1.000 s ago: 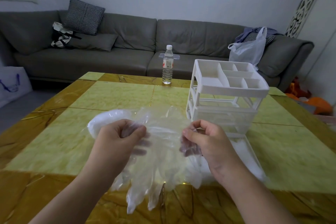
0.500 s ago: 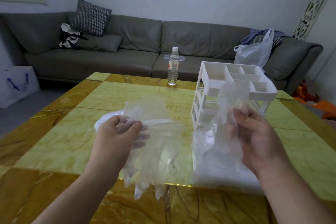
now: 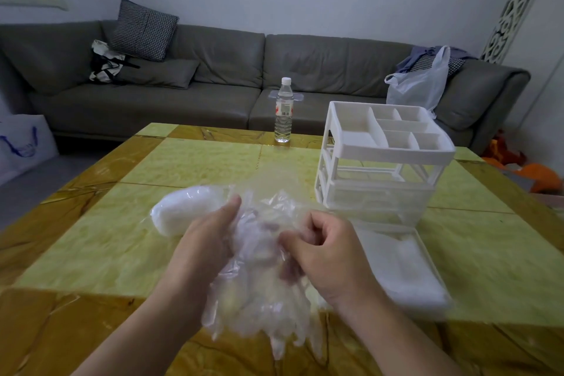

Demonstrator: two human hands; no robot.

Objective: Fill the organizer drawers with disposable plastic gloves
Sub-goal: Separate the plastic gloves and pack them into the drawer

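A bunch of clear plastic gloves (image 3: 259,299) hangs between my hands above the near part of the table. My left hand (image 3: 210,241) grips the bunch from the left. My right hand (image 3: 326,250) pinches it from the right, fingers curled. A white pack of gloves (image 3: 183,210) lies on the table just behind my left hand. The white organizer (image 3: 384,159) stands to the right, its top tray split into compartments. One drawer (image 3: 406,278) is pulled out onto the table in front of it, with white gloves lying inside.
A water bottle (image 3: 283,110) stands at the far edge of the yellow marble table (image 3: 189,162). Behind it runs a grey sofa (image 3: 213,82) with a checked cushion, bags and a white plastic bag (image 3: 421,82). A white shopping bag (image 3: 21,143) sits on the floor at left.
My right hand, which had lifted a glove off toward the organizer, has come back left to the bunch and now pinches it again. The left hand stayed put.
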